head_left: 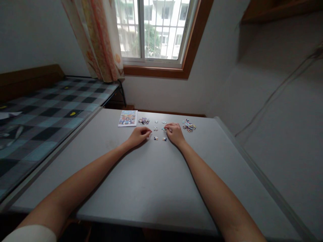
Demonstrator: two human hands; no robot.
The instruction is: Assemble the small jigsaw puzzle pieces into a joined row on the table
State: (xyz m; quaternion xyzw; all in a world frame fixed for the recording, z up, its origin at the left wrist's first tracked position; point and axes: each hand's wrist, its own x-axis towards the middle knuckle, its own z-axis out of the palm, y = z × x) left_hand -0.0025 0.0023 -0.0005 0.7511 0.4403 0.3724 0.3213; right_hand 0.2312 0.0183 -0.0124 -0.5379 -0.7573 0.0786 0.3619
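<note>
- My left hand (138, 135) is beside a loose puzzle piece (155, 128), fingertips together; I cannot tell its grip.
- My right hand (175, 133) is at another piece (163, 129) on the worktop (146, 181); grip unclear.

The head camera looks down across the table (143, 188) toward a window (154, 33).

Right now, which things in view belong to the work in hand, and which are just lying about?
Part of the work, by the look of it:
- left hand, right hand
- spaced-out pieces
- left pile, right pile
- picture sheet
- table under them

Just around:
- bed
- white item on it, unclear what
- curtain
- window
</note>
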